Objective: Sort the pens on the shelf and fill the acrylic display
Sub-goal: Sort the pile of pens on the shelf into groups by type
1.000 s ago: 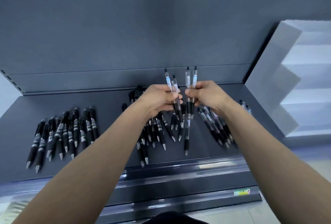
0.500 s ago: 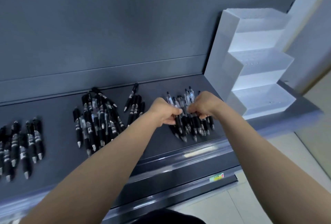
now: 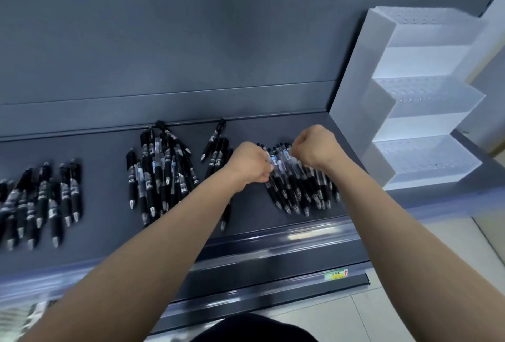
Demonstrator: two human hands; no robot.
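Black and clear pens lie in groups on a dark grey shelf point(image 3: 103, 232). The right pile of pens point(image 3: 297, 191) sits near the stepped acrylic display point(image 3: 426, 112), whose three tiers hold no pens. My left hand point(image 3: 250, 162) and my right hand point(image 3: 314, 146) are both curled over the top of this right pile, each gripping clear-barrelled pens at their upper ends. A middle pile of pens point(image 3: 158, 169) lies left of my left arm, and a left pile of pens point(image 3: 38, 202) lies near the frame's edge.
A few loose black pens point(image 3: 216, 147) lie between the middle pile and my left hand. The shelf's front rail point(image 3: 300, 235) carries a small price label point(image 3: 335, 274). A grey back panel rises behind. Tiled floor shows at the lower right.
The view swung right, bringing the acrylic display into sight. Both hands, which held pens upright above the shelf, came down onto the right pile with them.
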